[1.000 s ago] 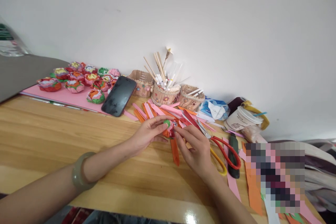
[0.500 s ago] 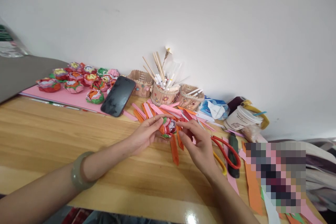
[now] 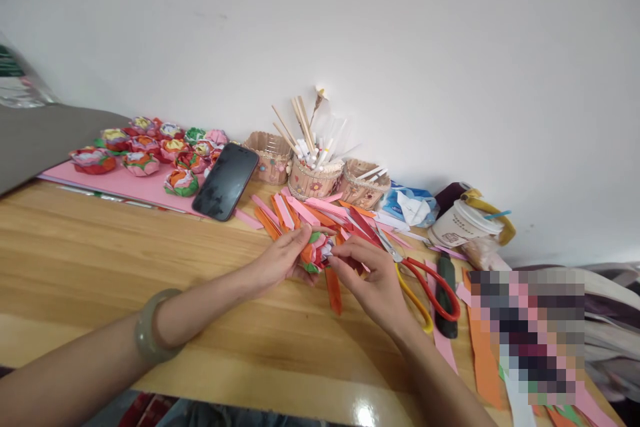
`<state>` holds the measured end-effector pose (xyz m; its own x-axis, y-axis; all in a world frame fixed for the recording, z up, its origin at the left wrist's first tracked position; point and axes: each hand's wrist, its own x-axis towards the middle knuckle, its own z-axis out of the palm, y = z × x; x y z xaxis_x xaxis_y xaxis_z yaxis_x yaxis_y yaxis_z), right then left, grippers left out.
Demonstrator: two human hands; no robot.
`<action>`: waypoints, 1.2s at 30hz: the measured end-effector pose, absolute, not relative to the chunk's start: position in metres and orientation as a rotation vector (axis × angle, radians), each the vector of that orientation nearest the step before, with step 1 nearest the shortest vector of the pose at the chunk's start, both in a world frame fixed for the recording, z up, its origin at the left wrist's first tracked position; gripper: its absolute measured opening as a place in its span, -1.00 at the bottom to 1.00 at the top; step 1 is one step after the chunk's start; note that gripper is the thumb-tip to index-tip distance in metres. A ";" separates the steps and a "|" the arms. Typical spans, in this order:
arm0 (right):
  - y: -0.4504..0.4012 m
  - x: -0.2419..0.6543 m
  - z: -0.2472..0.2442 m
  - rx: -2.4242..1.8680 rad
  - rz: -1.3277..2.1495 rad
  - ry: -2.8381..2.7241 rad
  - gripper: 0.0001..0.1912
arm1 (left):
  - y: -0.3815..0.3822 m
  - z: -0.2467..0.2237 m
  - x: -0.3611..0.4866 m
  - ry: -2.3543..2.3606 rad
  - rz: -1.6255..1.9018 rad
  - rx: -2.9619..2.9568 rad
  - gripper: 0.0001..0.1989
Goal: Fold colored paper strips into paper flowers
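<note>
Both hands [image 3: 375, 280] grip a paper flower [image 3: 315, 251]; the white cup [image 3: 457, 225] bears illegible lettering.

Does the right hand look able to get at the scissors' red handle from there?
Probably yes: the red handle lies beside the right hand, with nothing seen covering it, though that hand is busy at the paper flower.
</note>
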<state>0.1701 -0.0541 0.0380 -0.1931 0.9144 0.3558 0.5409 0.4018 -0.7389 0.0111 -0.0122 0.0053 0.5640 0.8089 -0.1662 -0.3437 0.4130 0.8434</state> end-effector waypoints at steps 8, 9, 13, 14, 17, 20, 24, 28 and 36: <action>-0.055 0.168 0.043 -1.342 0.713 -1.777 -0.78 | -0.013 0.004 0.011 0.622 0.756 0.963 -0.35; -0.054 0.169 0.044 -1.345 0.759 -1.760 -0.77 | -0.013 0.003 0.011 0.608 0.743 0.977 -0.33; -0.053 0.171 0.046 -1.331 0.976 -1.686 -0.78 | -0.014 0.000 0.012 0.614 0.741 1.035 -0.30; -0.053 0.171 0.047 -1.325 1.013 -1.676 -0.79 | -0.014 -0.001 0.012 0.621 0.741 1.042 -0.30; -0.053 0.170 0.049 -1.315 1.077 -1.648 -0.81 | -0.014 -0.001 0.013 0.626 0.734 1.060 -0.31; -0.053 0.169 0.049 -1.351 1.104 -1.610 -0.82 | -0.015 0.001 0.012 0.641 0.732 1.116 -0.32; -0.052 0.169 0.046 -1.396 1.089 -1.585 -0.81 | -0.017 0.005 0.012 0.703 0.754 1.255 -0.33; -0.051 0.170 0.043 -1.405 1.078 -1.604 -0.81 | -0.018 0.004 0.013 0.710 0.756 1.253 -0.33; -0.052 0.166 0.042 -1.465 0.916 -1.644 -0.82 | -0.019 0.005 0.012 0.759 0.766 1.335 -0.37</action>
